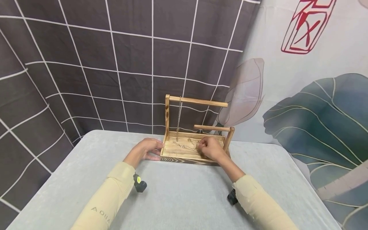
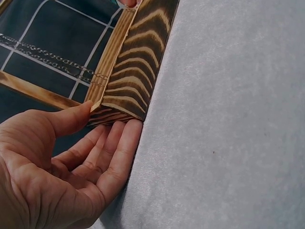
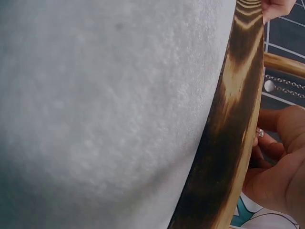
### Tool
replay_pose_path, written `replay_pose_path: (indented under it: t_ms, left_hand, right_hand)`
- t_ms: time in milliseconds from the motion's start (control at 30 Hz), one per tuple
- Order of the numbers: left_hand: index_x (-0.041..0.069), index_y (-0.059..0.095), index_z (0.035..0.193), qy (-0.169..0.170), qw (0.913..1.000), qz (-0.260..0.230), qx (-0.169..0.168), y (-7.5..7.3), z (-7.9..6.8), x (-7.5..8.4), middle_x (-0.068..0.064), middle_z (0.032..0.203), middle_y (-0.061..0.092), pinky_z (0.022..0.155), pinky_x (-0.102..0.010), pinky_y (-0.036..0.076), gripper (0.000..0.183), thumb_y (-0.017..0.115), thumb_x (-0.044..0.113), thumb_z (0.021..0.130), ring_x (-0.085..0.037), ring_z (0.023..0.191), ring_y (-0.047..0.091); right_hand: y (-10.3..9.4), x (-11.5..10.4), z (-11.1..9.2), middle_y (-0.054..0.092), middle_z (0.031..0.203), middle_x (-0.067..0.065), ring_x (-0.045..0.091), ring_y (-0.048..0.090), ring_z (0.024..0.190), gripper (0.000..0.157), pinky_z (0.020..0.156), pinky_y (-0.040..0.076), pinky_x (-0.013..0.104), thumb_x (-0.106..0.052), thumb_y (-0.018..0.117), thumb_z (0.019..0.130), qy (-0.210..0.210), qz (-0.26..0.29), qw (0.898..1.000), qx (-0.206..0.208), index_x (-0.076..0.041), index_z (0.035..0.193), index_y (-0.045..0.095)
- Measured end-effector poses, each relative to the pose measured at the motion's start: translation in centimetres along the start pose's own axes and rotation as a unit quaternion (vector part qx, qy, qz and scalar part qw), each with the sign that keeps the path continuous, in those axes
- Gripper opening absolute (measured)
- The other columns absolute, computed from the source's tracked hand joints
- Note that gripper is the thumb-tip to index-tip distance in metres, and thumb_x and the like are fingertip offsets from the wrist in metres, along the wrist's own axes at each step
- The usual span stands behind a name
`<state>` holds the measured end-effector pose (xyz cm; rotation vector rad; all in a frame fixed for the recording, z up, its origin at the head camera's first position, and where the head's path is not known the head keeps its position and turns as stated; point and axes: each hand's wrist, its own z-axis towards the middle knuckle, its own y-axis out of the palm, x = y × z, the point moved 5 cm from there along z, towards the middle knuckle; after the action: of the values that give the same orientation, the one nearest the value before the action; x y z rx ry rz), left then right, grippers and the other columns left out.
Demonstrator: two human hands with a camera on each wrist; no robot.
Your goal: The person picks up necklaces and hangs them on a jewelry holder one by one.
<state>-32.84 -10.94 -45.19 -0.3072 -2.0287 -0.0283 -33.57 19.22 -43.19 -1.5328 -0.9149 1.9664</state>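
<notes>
Left hand [image 1: 148,149] grips the left end of the wooden tray [image 1: 187,160]: thumb on rim, fingertips against outer end wall. Right hand [image 1: 212,148] is over tray's right part, fingers pinching a small shiny jewelry piece [image 3: 260,133]. 1 loose chain [image 1: 184,146] lies on tray floor, beside right fingertips. 1 hanging chain [image 1: 179,116] drapes over upper bar [image 1: 201,102]. Tray sits on pale table [image 1: 184,195].

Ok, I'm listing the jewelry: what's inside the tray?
Thin, chain-like jewelry lies on the floor of the tray. The right hand reaches in; whatever lies beneath it is covered and can't be seen.
</notes>
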Motion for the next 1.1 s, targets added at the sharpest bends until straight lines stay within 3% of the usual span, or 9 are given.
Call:
replay_pose_path:
  t_ms: [133, 300, 500, 733, 867, 967, 1100]
  left_hand:
    - [-0.001, 0.066, 0.138, 0.0, 1.0, 0.001, -0.001, 0.0, 0.1, 0.0, -0.007, 0.1, 0.075, 0.088, -0.044, 0.076, 0.032, 0.069, 0.01, 0.109, -0.02, 0.089, 0.073]
    - [0.0, 0.065, 0.137, 0.0, 1.0, 0.003, -0.004, 0.1, 0.0, 0.1, -0.008, 0.101, 0.074, 0.089, -0.044, 0.076, 0.031, 0.069, 0.01, 0.109, -0.02, 0.089, 0.073]
    - [0.0, 0.064, 0.137, 0.0, 1.0, 0.004, -0.008, 0.2, 0.0, 0.1, -0.006, 0.1, 0.073, 0.089, -0.044, 0.076, 0.031, 0.068, 0.01, 0.109, -0.019, 0.088, 0.073]
    - [0.0, 0.065, 0.136, 0.0, 1.0, 0.002, -0.007, 0.0, -0.1, 0.1, -0.006, 0.101, 0.073, 0.09, -0.044, 0.076, 0.029, 0.068, 0.01, 0.109, -0.02, 0.089, 0.073]
    - [0.0, 0.064, 0.138, -0.003, 1.0, 0.001, -0.007, 0.0, 0.1, 0.0, -0.007, 0.1, 0.073, 0.092, -0.046, 0.076, 0.031, 0.069, 0.01, 0.109, -0.02, 0.09, 0.074]
    - [-0.001, 0.063, 0.14, -0.003, 1.0, 0.002, -0.009, 0.0, 0.1, 0.1, -0.007, 0.1, 0.073, 0.093, -0.046, 0.076, 0.033, 0.069, 0.011, 0.109, -0.021, 0.091, 0.074]
    - [-0.001, 0.063, 0.141, 0.0, 0.9999, 0.007, -0.015, 0.0, 0.2, 0.1, -0.008, 0.102, 0.074, 0.092, -0.045, 0.076, 0.034, 0.068, 0.011, 0.11, -0.02, 0.09, 0.075]
  right_hand:
    - [0.2, -0.1, -0.5, 0.069, 0.081, 0.005, 0.017, 0.055, 0.068, 0.03, 0.056, 0.044, 0.027, -0.028, 0.066, 0.113, 0.021, 0.019, 1.0, 0.004, -0.005, 0.098, 0.079]
    - [0.5, -1.5, -1.4, 0.071, 0.091, 0.005, 0.015, 0.057, 0.078, 0.037, 0.069, 0.048, 0.027, -0.031, 0.057, 0.119, 0.076, 0.113, 0.991, 0.014, -0.007, 0.099, 0.077]
    - [1.2, -2.7, -2.0, 0.074, 0.093, 0.001, 0.012, 0.066, 0.092, 0.033, 0.09, 0.059, 0.025, -0.027, 0.058, 0.119, 0.103, 0.258, 0.961, 0.015, -0.003, 0.11, 0.077]
    - [1.1, -3.6, -2.5, 0.07, 0.09, -0.004, 0.011, 0.069, 0.088, 0.033, 0.087, 0.066, 0.022, -0.025, 0.058, 0.12, 0.108, 0.356, 0.928, -0.001, 0.006, 0.12, 0.069]
    - [0.8, -3.8, -2.8, 0.063, 0.087, -0.004, 0.011, 0.066, 0.083, 0.028, 0.086, 0.066, 0.024, -0.026, 0.058, 0.12, 0.117, 0.405, 0.906, -0.031, 0.001, 0.117, 0.066]
    - [0.5, -4.1, -3.1, 0.055, 0.082, -0.005, 0.012, 0.062, 0.079, 0.026, 0.085, 0.064, 0.026, -0.029, 0.057, 0.12, 0.121, 0.419, 0.898, -0.059, -0.007, 0.108, 0.065]
    - [-0.3, -4.7, -3.3, 0.047, 0.077, -0.005, 0.013, 0.055, 0.075, 0.031, 0.083, 0.063, 0.03, -0.033, 0.051, 0.122, 0.109, 0.418, 0.897, -0.093, -0.011, 0.104, 0.061]
